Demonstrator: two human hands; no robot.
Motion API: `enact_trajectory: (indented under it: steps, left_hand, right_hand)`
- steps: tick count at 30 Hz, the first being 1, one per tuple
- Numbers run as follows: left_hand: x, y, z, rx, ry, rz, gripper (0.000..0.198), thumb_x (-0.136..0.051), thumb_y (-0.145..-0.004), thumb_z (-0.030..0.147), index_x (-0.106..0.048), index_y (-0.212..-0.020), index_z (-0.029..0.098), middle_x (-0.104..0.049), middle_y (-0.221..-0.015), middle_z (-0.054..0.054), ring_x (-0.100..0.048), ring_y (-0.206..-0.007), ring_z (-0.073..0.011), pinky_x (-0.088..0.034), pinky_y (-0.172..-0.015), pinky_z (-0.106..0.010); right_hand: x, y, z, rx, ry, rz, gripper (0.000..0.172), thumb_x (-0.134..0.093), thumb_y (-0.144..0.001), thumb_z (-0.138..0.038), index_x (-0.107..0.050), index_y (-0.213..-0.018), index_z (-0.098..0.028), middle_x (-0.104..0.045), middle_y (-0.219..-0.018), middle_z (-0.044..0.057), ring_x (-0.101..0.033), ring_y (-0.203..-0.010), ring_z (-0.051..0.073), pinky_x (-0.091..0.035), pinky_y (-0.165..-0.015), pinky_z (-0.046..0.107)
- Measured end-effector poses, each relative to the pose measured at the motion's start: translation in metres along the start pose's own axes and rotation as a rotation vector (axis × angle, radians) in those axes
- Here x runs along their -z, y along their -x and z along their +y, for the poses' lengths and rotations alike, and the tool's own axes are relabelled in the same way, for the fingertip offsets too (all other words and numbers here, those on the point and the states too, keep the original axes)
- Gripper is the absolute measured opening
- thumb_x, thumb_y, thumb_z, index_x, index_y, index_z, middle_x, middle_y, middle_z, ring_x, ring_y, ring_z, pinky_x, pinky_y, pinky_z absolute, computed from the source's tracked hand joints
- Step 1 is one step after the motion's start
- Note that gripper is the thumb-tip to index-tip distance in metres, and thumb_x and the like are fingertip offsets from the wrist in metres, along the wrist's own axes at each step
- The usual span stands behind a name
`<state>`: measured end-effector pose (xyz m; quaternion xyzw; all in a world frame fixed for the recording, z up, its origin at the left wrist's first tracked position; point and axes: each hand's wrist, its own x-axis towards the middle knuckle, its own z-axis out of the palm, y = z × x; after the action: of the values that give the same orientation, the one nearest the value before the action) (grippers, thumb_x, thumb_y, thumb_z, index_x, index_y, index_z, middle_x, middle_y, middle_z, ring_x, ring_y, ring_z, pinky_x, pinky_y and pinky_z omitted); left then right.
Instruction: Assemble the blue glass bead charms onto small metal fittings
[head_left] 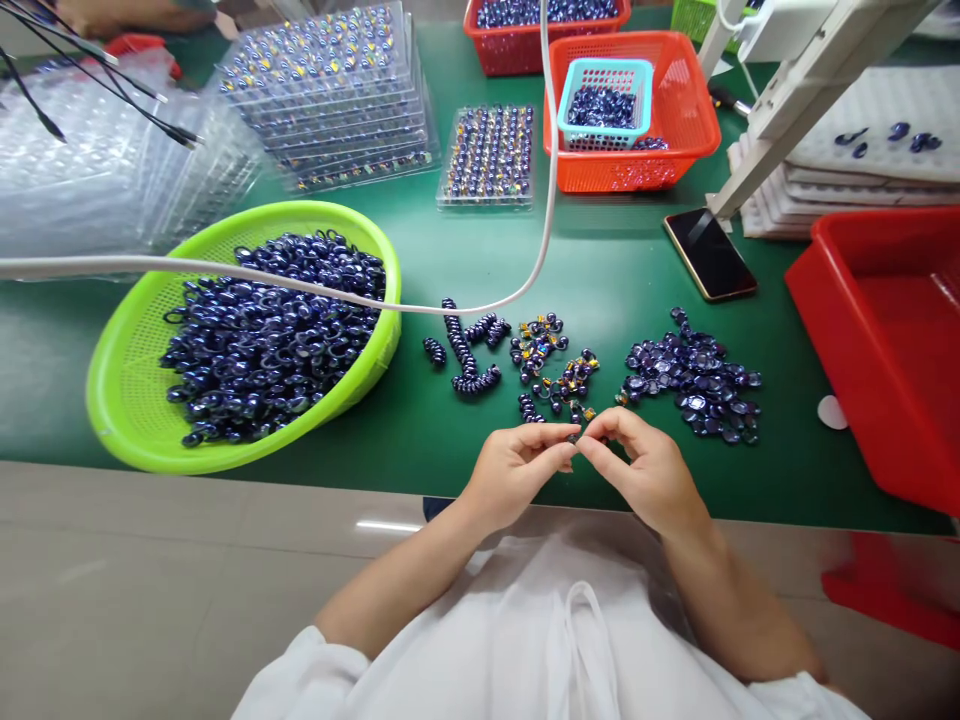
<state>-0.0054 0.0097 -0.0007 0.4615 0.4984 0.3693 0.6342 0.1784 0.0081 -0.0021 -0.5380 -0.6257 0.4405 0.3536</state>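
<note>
My left hand [519, 465] and my right hand [639, 462] meet at the table's front edge, thumbs and forefingers pinched together. Between the fingertips is something small and dark, mostly hidden, whose kind I cannot make out. Just beyond them lies a loose cluster of dark shiny pieces with gold-coloured parts [574, 378]. Left of that are ring-like dark pieces lined up in a curved row [459, 345], with short stacks beside it. To the right of my hands spreads a pile of flat, dark, glossy pieces [694, 385].
A green basket [112, 400] heaped with dark ring-like pieces stands left. Stacked clear trays [337, 110] and a single filled tray [487, 160] lie behind. Orange basket [701, 125], phone [709, 255] and red bin [840, 290] are right. A white cable [551, 190] loops across the workspace.
</note>
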Motion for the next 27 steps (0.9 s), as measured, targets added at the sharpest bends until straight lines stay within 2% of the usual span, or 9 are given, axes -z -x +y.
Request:
enact_trajectory:
  steps: [2, 4, 10, 13, 17, 21, 27]
  left_hand:
    - [-0.002, -0.001, 0.002, 0.091, 0.109, 0.033, 0.027, -0.077, -0.079, 0.029, -0.08, -0.101, 0.014, -0.079, -0.08, -0.007, -0.072, -0.068, -0.017, -0.061, -0.071, -0.03]
    - [-0.003, -0.002, 0.004, 0.124, 0.183, 0.064, 0.028, -0.08, -0.075, 0.029, -0.08, -0.098, 0.013, -0.079, -0.08, -0.007, -0.071, -0.067, -0.0162, -0.061, -0.072, -0.03]
    - [-0.003, -0.005, 0.007, 0.12, 0.184, 0.106, 0.019, -0.08, -0.072, 0.027, -0.078, -0.086, 0.013, -0.074, -0.068, -0.004, -0.064, -0.058, -0.0125, -0.056, -0.063, -0.026]
    - [-0.003, -0.008, 0.005, 0.112, 0.149, 0.106, 0.015, -0.077, -0.07, 0.024, -0.078, -0.081, 0.013, -0.069, -0.062, -0.002, -0.056, -0.053, -0.0099, -0.048, -0.054, -0.023]
    - [-0.004, -0.01, 0.003, 0.126, 0.166, 0.096, 0.013, -0.075, -0.067, 0.021, -0.077, -0.078, 0.014, -0.068, -0.064, -0.002, -0.053, -0.053, -0.0089, -0.04, -0.051, -0.021]
    - [-0.006, -0.009, 0.004, 0.133, 0.164, 0.086, 0.013, -0.073, -0.066, 0.02, -0.076, -0.077, 0.013, -0.068, -0.063, -0.001, -0.053, -0.055, -0.0091, -0.04, -0.053, -0.021]
    - [-0.009, -0.007, 0.004, 0.097, 0.09, 0.083, 0.013, -0.072, -0.072, 0.02, -0.077, -0.082, 0.014, -0.074, -0.073, -0.003, -0.061, -0.062, -0.0118, -0.047, -0.06, -0.022]
  right_hand:
    - [-0.001, 0.003, 0.008, -0.007, -0.067, 0.029, 0.011, -0.064, -0.093, -0.034, -0.065, -0.092, -0.023, -0.067, -0.084, 0.0, -0.065, -0.08, 0.016, -0.053, -0.074, 0.027]
    - [-0.001, 0.007, 0.014, -0.011, -0.094, 0.057, 0.012, -0.063, -0.094, -0.035, -0.066, -0.097, -0.024, -0.068, -0.088, 0.001, -0.066, -0.082, 0.016, -0.053, -0.075, 0.027]
    - [0.001, 0.02, 0.022, 0.047, -0.063, 0.102, 0.009, -0.061, -0.096, -0.03, -0.067, -0.1, -0.025, -0.068, -0.096, 0.003, -0.066, -0.088, 0.018, -0.054, -0.08, 0.031]
    - [0.001, 0.022, 0.019, 0.146, -0.038, 0.123, 0.009, -0.063, -0.094, -0.023, -0.066, -0.102, -0.027, -0.067, -0.097, 0.003, -0.065, -0.091, 0.019, -0.054, -0.081, 0.033]
    - [0.003, 0.017, 0.013, 0.342, 0.054, 0.124, 0.028, -0.067, -0.089, -0.013, -0.064, -0.112, -0.03, -0.065, -0.102, 0.004, -0.064, -0.095, 0.019, -0.054, -0.082, 0.035]
    - [0.001, 0.012, 0.007, 0.489, 0.193, 0.103, 0.036, -0.068, -0.086, -0.007, -0.062, -0.114, -0.029, -0.061, -0.103, 0.004, -0.062, -0.094, 0.019, -0.055, -0.08, 0.037]
    - [-0.004, 0.008, 0.006, 0.562, 0.335, 0.137, 0.027, -0.065, -0.086, -0.005, -0.06, -0.103, -0.025, -0.059, -0.1, 0.005, -0.059, -0.095, 0.021, -0.054, -0.083, 0.039]
